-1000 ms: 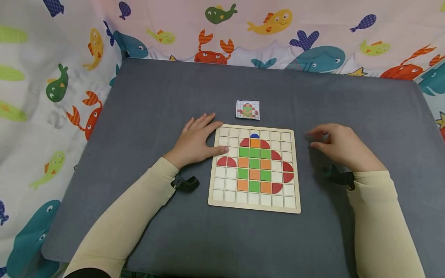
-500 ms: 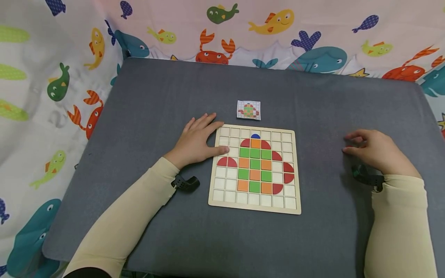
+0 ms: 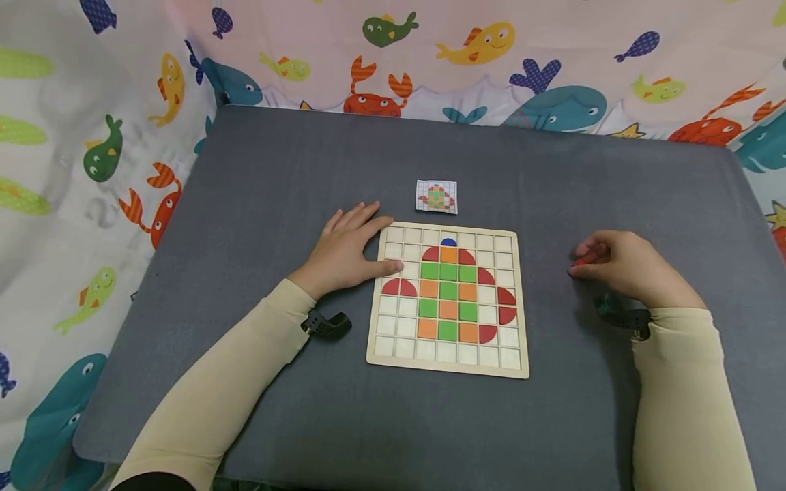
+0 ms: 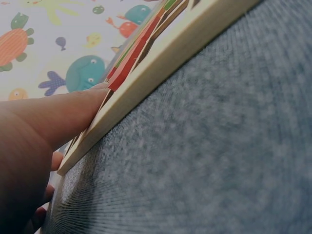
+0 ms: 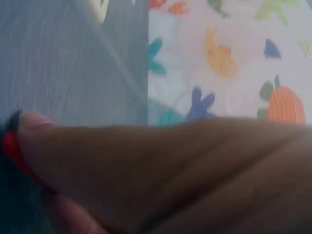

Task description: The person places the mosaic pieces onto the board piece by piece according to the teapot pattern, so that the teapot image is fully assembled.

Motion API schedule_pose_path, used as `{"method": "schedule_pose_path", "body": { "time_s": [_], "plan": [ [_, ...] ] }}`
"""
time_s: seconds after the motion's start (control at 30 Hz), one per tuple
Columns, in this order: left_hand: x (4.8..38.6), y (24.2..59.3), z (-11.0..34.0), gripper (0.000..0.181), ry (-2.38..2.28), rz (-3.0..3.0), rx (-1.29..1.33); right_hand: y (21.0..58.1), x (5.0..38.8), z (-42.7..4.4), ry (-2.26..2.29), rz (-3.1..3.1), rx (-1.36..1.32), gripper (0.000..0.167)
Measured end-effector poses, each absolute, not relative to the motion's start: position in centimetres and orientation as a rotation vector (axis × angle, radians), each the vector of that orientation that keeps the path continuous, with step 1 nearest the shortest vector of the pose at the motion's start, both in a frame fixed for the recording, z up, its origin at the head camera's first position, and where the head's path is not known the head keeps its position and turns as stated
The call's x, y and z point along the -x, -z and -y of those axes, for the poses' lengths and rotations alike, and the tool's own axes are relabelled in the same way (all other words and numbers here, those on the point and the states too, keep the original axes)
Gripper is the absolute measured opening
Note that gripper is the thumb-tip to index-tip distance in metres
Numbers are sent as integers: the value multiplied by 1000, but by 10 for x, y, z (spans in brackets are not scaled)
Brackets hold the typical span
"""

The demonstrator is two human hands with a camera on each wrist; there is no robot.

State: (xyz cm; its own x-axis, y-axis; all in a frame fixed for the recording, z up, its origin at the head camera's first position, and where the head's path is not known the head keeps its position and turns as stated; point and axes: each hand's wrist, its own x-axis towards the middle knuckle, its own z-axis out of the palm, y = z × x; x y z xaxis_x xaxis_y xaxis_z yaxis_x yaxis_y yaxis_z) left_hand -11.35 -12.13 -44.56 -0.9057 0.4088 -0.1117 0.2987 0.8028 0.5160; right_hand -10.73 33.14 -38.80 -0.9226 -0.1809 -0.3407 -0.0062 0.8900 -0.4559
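A square wooden grid board (image 3: 447, 368) lies on the table, bearing green and orange squares, red quarter-round tiles and a blue half-round shape at the top. My left hand (image 3: 344, 252) rests at the board's upper left edge with fingers spread. Its thumb (image 4: 73, 109) lies over the rim, close to the red tiles, in the left wrist view. To the right of the board, above the table, my right hand (image 3: 626, 266) pinches a small red tile (image 5: 17, 151) between thumb and fingers. Most of that tile is hidden by the fingers, so its full shape cannot be told.
A small picture card (image 3: 437, 197) with a similar coloured pattern lies just beyond the board. The grey table (image 3: 295, 416) carries both. A curtain (image 3: 319, 41) printed with sea animals hangs along its back and left sides.
My right hand first moved away to the right, then came partway back left toward the board. A red tile now shows in its fingertips. My left hand stayed on the board.
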Motion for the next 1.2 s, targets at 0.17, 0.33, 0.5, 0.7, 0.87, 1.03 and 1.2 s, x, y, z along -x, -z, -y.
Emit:
{"method": "schedule_pose_path", "body": {
  "time_s": [0.17, 0.33, 0.5, 0.7, 0.87, 1.03, 1.2],
  "plan": [
    [114, 449, 124, 88, -730, -2772, -567, 384, 101, -297, 720, -2705, 225, 24],
    [114, 447, 123, 89, -733, -2767, -570, 369, 91, -247, 785, -2670, 311, 19],
    [115, 447, 121, 89, -734, -2765, -567, 360, 83, -196, 827, -2583, 478, 12],
    [115, 446, 122, 89, -721, -2767, -557, 368, 77, -148, 889, -2448, 713, 7],
    [114, 448, 120, 89, -715, -2773, -559, 384, 71, -123, 903, -2392, 801, 5],
    [115, 449, 118, 88, -721, -2771, -576, 393, 66, -117, 889, -2411, 799, 9],
    [114, 446, 123, 87, -720, -2773, -559, 394, 65, -110, 865, -2439, 816, 11]
  ]
}}
